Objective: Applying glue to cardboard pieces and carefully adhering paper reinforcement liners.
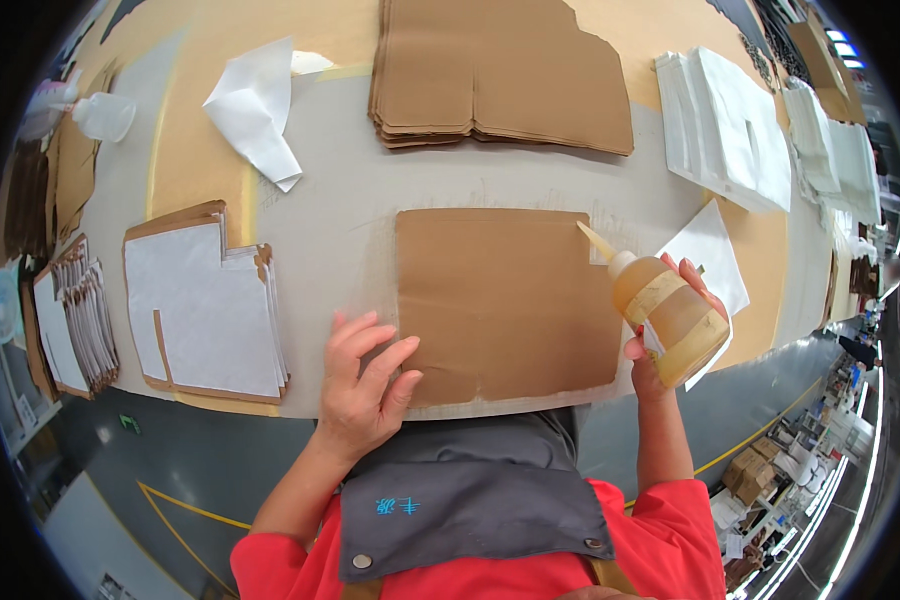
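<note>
A flat brown sheet (pixel 500 300), leather-like, lies on the table in front of me. My right hand (pixel 682 310) is wrapped round a clear squeeze bottle (pixel 670 320) of amber liquid, tilted so that its narrow nozzle points at the sheet's upper right corner. I cannot tell whether the tip touches it. My left hand (pixel 362 380) is at the sheet's lower left edge, fingers apart and holding nothing. A white sheet (pixel 708 255) lies beside and partly under the bottle.
Beyond the sheet is a stack of brown pieces (pixel 500 75). White-faced, brown-edged pieces (pixel 205 310) are stacked at left, near a crumpled white sheet (pixel 255 110). White padded pieces (pixel 725 130) form a pile at right. The table's near edge (pixel 450 408) borders my apron.
</note>
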`<action>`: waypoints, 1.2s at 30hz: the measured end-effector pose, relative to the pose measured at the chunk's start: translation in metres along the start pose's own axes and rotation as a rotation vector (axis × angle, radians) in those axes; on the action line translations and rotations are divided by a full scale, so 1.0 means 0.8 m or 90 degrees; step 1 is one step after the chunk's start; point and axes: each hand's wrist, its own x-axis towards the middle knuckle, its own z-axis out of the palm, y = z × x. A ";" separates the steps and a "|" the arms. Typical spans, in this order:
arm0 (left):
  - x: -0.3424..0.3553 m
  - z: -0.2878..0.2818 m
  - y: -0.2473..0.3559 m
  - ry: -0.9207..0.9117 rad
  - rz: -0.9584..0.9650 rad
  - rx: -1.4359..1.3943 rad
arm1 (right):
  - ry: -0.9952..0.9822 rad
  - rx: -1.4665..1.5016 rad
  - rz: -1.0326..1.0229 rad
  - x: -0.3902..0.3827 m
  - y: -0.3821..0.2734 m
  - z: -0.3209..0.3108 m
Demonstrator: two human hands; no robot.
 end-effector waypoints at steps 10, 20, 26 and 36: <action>0.001 0.000 0.004 -0.003 -0.006 0.023 | 0.085 0.157 0.179 0.004 -0.013 -0.008; 0.001 0.001 0.005 -0.001 -0.008 0.028 | 0.076 0.131 0.200 -0.027 -0.022 -0.031; 0.002 0.003 0.005 0.026 -0.009 0.007 | 0.106 0.087 0.125 -0.031 -0.024 -0.036; -0.010 0.006 -0.002 0.125 -0.063 -0.136 | 0.164 0.135 0.165 -0.041 -0.011 -0.064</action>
